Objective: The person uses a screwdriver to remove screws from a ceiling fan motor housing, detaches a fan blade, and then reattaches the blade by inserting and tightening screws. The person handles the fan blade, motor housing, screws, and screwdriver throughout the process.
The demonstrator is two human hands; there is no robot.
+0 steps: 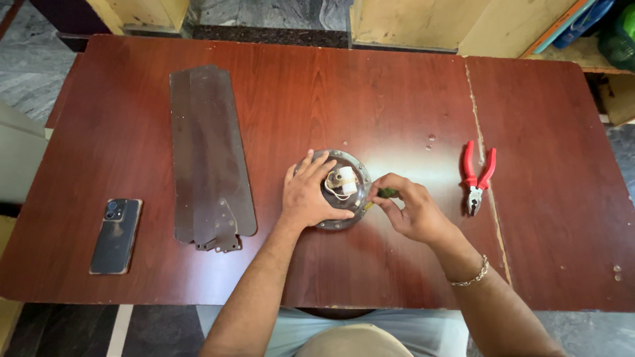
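A fan motor (340,188) sits near the middle of the table (370,86). The left hand (307,196) rests on its left side; the right hand (407,208) touches its right edge. Fan blades (210,155) lie stacked to the left, a phone (116,235) farther left. Pliers (477,175) lie to the right.

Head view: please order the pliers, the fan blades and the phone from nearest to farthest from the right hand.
From the right hand:
1. Pliers, just to its right.
2. Fan blades, left, beyond the motor.
3. Phone, far left near the table edge.
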